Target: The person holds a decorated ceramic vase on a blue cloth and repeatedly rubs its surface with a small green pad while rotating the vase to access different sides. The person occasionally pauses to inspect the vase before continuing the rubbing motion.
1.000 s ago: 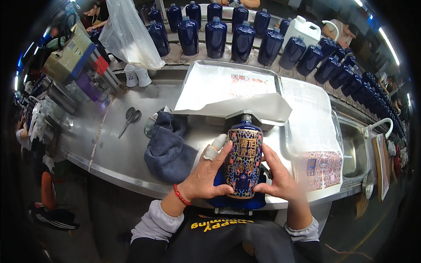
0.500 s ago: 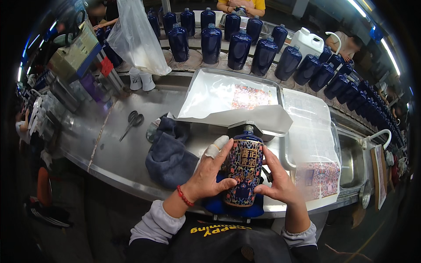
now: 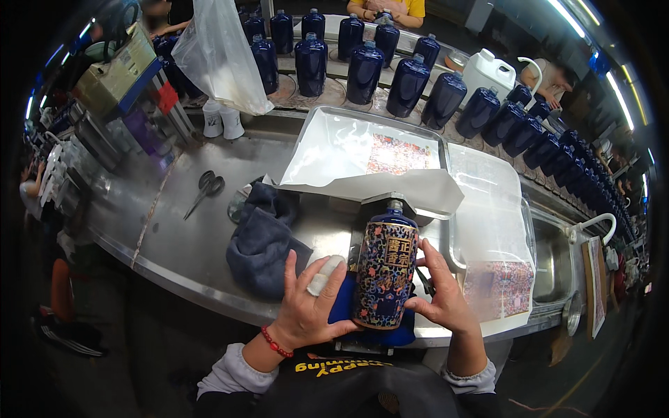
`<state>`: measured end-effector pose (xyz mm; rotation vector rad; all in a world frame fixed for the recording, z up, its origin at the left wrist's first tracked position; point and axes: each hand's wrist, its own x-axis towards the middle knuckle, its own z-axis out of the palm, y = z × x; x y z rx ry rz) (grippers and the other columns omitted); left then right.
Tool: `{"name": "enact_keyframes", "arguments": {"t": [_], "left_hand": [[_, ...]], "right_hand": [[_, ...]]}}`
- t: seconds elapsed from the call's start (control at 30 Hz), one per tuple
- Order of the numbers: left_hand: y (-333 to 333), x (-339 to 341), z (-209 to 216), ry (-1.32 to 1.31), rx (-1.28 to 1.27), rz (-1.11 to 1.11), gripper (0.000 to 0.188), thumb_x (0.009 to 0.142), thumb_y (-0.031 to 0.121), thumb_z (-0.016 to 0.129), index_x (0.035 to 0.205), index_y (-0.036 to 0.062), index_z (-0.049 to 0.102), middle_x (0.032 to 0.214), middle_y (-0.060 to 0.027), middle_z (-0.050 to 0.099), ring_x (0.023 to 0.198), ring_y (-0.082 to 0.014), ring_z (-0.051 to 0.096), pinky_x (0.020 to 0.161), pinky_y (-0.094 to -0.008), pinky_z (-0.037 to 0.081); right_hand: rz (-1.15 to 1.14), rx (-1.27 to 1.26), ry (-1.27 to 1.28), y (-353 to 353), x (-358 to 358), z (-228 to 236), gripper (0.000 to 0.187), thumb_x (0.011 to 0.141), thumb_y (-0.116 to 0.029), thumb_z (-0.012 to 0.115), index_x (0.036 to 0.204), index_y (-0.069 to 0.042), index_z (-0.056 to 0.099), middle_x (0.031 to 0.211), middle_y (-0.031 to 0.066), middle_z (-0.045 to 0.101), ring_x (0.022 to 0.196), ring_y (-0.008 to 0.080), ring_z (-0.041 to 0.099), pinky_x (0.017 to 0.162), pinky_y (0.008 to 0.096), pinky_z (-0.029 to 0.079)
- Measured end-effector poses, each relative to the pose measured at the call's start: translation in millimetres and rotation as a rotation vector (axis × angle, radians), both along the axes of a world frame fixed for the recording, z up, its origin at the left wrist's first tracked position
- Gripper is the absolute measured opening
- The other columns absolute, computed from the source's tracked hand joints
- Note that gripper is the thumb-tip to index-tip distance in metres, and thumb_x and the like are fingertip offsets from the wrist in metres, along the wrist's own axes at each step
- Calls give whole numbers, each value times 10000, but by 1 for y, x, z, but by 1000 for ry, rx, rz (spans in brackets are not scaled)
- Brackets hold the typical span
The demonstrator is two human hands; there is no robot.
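A dark blue glass bottle (image 3: 387, 275) with a colourful, gold-edged floral wrap stands, slightly tilted, in front of me above a blue cloth pad (image 3: 397, 337). My right hand (image 3: 446, 296) holds its right side, thumb on the lower front and fingers along the edge. On the left, my left hand (image 3: 306, 310) has its fingers spread away from the glass; only the thumb tip reaches the bottle's lower left edge. A whitish covering (image 3: 325, 276) wraps one of its fingers. Beside that hand lies a crumpled dark grey-blue cloth (image 3: 261, 244).
Behind the bottle, a metal tray (image 3: 317, 139) holds white sheets and a patterned transfer (image 3: 397, 155). More printed sheets (image 3: 498, 289) lie right, beside a sink (image 3: 554, 258). Black scissors (image 3: 203, 191) rest left. Plain blue bottles (image 3: 311, 64) line a conveyor; a white jug (image 3: 488, 73) stands beyond.
My left hand has come off the bottle's upper left side and moved down and left, fingers spreading. My right hand stays at the bottle. The conveyor bottles have shifted left.
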<state>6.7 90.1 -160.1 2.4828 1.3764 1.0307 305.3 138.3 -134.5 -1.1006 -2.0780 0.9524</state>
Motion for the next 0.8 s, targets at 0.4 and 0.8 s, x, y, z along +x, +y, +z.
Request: {"name": "enact_keyframes", "arguments": {"t": [0.4, 0.8], "left_hand": [[1, 23, 0, -651, -424, -141, 967, 994, 676, 510, 1579, -57, 272, 1528, -307, 450, 1455, -449, 408, 1220, -586, 211], [75, 50, -15, -1078, -798, -121, 673, 1066, 381, 610, 1519, -40, 344, 1330, -149, 596, 1204, -171, 588, 1021, -297, 487]], "right_hand": [[-63, -61, -9, -12, -2, 4, 1021, 869, -422, 817, 1615, 9, 270, 1604, 274, 372, 1403, 391, 485, 1098, 449, 473], [-16, 151, -204, -5, -12, 24, 858, 940, -405, 742, 1587, 2, 351, 1625, 277, 314, 1478, 441, 380, 1183, 472, 362]]}}
